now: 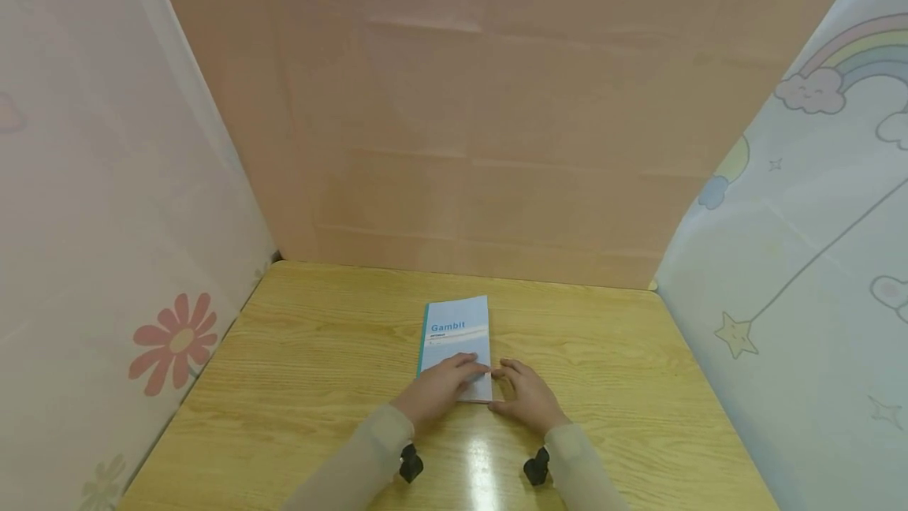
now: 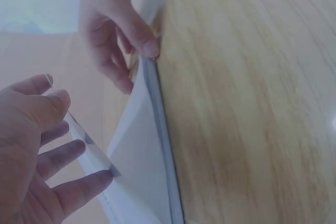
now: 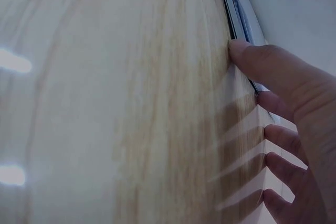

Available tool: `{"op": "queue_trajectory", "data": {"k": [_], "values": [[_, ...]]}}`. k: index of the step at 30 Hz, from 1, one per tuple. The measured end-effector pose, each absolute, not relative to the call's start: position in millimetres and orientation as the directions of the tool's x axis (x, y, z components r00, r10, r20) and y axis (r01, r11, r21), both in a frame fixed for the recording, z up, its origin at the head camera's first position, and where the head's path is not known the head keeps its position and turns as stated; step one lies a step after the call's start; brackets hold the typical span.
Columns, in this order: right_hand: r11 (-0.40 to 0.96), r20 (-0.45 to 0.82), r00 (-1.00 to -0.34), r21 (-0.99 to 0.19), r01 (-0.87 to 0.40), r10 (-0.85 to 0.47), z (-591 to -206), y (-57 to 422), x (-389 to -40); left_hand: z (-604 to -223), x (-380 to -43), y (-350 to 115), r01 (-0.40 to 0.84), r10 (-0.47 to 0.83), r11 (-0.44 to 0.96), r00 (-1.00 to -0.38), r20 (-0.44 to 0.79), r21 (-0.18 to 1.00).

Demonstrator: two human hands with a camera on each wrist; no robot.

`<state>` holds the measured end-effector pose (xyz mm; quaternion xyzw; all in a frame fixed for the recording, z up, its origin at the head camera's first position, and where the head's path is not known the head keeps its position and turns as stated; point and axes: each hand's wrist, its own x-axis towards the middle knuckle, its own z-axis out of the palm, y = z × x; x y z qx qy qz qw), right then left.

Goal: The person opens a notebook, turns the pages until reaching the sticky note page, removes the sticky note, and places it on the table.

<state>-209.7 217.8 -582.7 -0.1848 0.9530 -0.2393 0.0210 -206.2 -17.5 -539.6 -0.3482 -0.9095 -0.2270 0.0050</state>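
One book [image 1: 457, 314] is lying on one table [image 1: 319, 353]. One left hand [image 1: 441, 386] and one right hand [image 1: 528, 397] are making two — each is showing one thumb [image 3: 270, 66] and four fingers [image 3: 284, 170]. Two sleeves [image 1: 362, 448] are covering the arms, and two black wrist pieces [image 1: 411, 464] are sitting there, one per wrist. Three sheets [image 1: 461, 101] are standing around — one plain, two patterned. One red flower [image 1: 180, 339], one rainbow [image 1: 868, 44] and one yellow star [image 1: 736, 335] are showing among the prints.

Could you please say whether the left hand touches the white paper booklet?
Touching: the left wrist view shows the left hand pinching part of the booklet.
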Motion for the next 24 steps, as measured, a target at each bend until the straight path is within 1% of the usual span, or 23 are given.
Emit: {"op": "queue_trajectory", "data": {"k": [5, 13, 20, 24], "values": [[0.825, 0.05, -0.931, -0.449, -0.344, -0.361, -582, 217, -210, -537, -205, -24, 0.618, 0.602, 0.652, -0.774, 0.195, 0.44], [0.822, 0.049, -0.932, -0.457, -0.34, -0.358, -582, 216, -210, -530, -201, -37, 0.573, 0.534, 0.609, -0.807, 0.251, 0.548], [0.819, 0.057, -0.927, -0.451, -0.354, -0.37, -583, 216, -211, -531, -198, -50, 0.498, 0.466, 0.538, -0.848, 0.252, 0.681], [0.822, 0.047, -0.927, -0.446, -0.353, -0.372, -582, 216, -211, -535, -196, -57, 0.477, 0.422, 0.513, -0.864, 0.274, 0.714]]}}
